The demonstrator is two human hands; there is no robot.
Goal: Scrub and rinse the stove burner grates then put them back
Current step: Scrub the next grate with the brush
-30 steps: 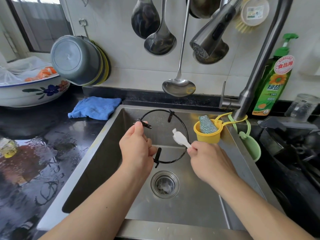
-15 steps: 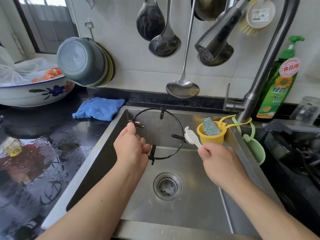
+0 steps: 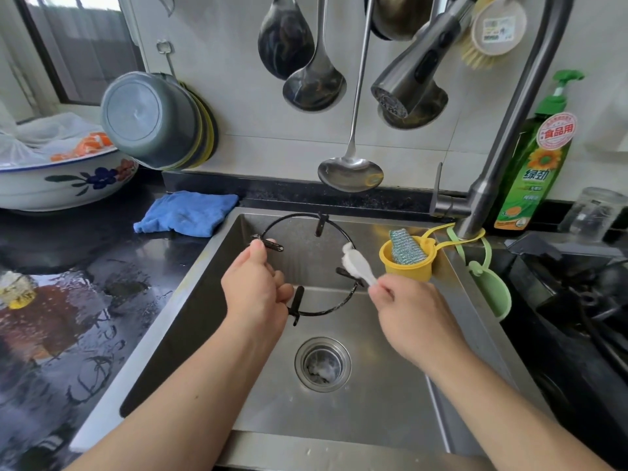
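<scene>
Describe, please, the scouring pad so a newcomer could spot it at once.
Start at the steel sink and follow its right wall up to the tap. A yellow cup hangs there on a strap; the scouring pad sticks out of it, shiny teal and ribbed, unlike the empty green cup beside it.

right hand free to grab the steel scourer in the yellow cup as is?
Probably not as is: the right hand grips the white brush, so it is occupied. The scourer stands exposed in the yellow cup just beyond it, with nothing between them.
</scene>
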